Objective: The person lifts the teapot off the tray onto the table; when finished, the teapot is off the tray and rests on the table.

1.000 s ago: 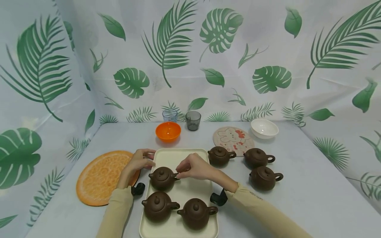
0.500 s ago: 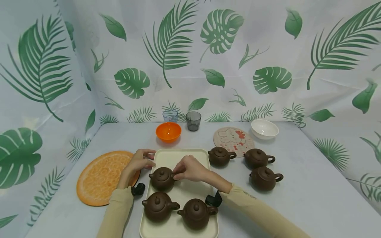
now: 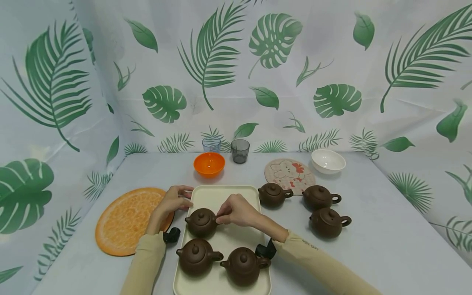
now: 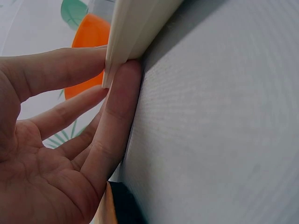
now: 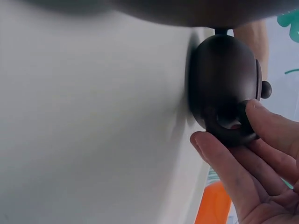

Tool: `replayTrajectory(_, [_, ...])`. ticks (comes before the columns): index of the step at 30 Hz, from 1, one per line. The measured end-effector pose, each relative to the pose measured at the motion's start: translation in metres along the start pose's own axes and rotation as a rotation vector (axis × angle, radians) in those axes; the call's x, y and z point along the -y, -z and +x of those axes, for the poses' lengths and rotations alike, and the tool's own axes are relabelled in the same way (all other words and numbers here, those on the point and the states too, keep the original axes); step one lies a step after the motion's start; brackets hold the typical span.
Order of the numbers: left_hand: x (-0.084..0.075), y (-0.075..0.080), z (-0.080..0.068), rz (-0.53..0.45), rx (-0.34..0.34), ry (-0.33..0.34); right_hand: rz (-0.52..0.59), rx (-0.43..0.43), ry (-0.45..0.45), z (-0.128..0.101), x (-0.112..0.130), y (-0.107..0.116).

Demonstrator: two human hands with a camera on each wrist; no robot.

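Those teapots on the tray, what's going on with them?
A person is handling brown teapots. The right hand pinches the handle of the far teapot on the cream tray, while the left hand holds the tray's left edge. Two more teapots stand at the tray's near end, and three others wait on the table to the right.

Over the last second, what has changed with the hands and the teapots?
The right hand slid left to the back teapot on the tray and now pinches its handle. The left hand stayed gripping the tray's edge; every other teapot kept its place.
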State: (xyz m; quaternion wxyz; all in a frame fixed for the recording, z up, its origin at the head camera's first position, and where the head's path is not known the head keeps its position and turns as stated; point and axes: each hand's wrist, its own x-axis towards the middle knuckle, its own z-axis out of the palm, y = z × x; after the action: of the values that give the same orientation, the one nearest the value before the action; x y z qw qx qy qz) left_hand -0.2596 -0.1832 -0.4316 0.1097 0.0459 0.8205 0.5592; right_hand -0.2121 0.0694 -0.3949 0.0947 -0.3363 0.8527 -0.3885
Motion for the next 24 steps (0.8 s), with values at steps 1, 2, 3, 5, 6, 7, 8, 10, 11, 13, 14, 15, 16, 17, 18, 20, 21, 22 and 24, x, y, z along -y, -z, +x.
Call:
replayTrajectory(1, [0.000, 0.000, 0.000, 0.003, 0.002, -0.004, 0.005, -0.001, -0.003, 0.000, 0.000, 0.000])
replayTrajectory(2, [0.000, 0.000, 0.000, 0.006, 0.001, -0.005, 0.007, -0.004, -0.003, 0.000, -0.001, 0.000])
replayTrajectory(3, [0.000, 0.000, 0.000, 0.005, -0.003, -0.003, 0.010, -0.009, -0.003, -0.001, -0.001, 0.001])
replayTrajectory(5, [0.000, -0.001, 0.000, 0.000, -0.007, 0.003, 0.018, -0.018, -0.003, -0.002, -0.001, 0.002])
replayTrajectory(6, [0.000, -0.001, 0.000, -0.004, -0.010, 0.006, 0.021, -0.024, -0.004, -0.003, -0.002, 0.003])
replayTrajectory(7, [0.000, -0.001, 0.000, -0.003, -0.011, 0.007, 0.024, -0.029, -0.006, -0.004, -0.003, 0.005])
replayTrajectory(8, [0.000, -0.001, 0.000, -0.008, -0.011, 0.010, 0.032, -0.032, -0.013, -0.006, -0.004, 0.006])
replayTrajectory(10, [0.000, -0.002, 0.000, -0.013, -0.013, 0.012, 0.050, -0.033, -0.026, -0.010, -0.006, 0.010])
replayTrajectory(11, [-0.001, -0.002, 0.000, -0.011, -0.014, 0.011, 0.061, -0.029, -0.037, -0.013, -0.006, 0.013])
replayTrajectory(13, [0.000, -0.002, 0.000, -0.005, -0.016, 0.007, 0.090, -0.026, -0.062, -0.019, -0.008, 0.020])
replayTrajectory(14, [0.000, -0.002, 0.000, -0.004, -0.018, 0.007, 0.102, -0.026, -0.075, -0.022, -0.009, 0.023])
replayTrajectory(15, [-0.001, -0.002, 0.000, -0.001, -0.020, 0.005, 0.112, -0.029, -0.086, -0.025, -0.011, 0.028])
replayTrajectory(16, [-0.001, -0.002, 0.000, 0.000, -0.024, 0.006, 0.120, -0.034, -0.098, -0.028, -0.012, 0.032])
replayTrajectory(17, [-0.001, -0.001, 0.000, 0.003, -0.021, 0.005, 0.128, -0.040, -0.103, -0.032, -0.014, 0.037])
replayTrajectory(18, [-0.001, -0.001, 0.000, 0.003, -0.020, 0.004, 0.131, -0.048, -0.110, -0.036, -0.016, 0.043])
replayTrajectory(20, [-0.001, -0.002, 0.000, 0.001, -0.022, 0.011, 0.133, -0.063, -0.116, -0.044, -0.019, 0.053])
replayTrajectory(21, [-0.001, -0.002, 0.000, -0.001, -0.023, 0.017, 0.137, -0.066, -0.119, -0.048, -0.020, 0.059])
replayTrajectory(22, [-0.001, -0.002, 0.000, -0.005, -0.024, 0.022, 0.132, -0.068, -0.123, -0.053, -0.022, 0.064])
replayTrajectory(24, [-0.001, -0.002, -0.001, -0.008, -0.022, 0.023, 0.130, -0.072, -0.136, -0.062, -0.026, 0.074])
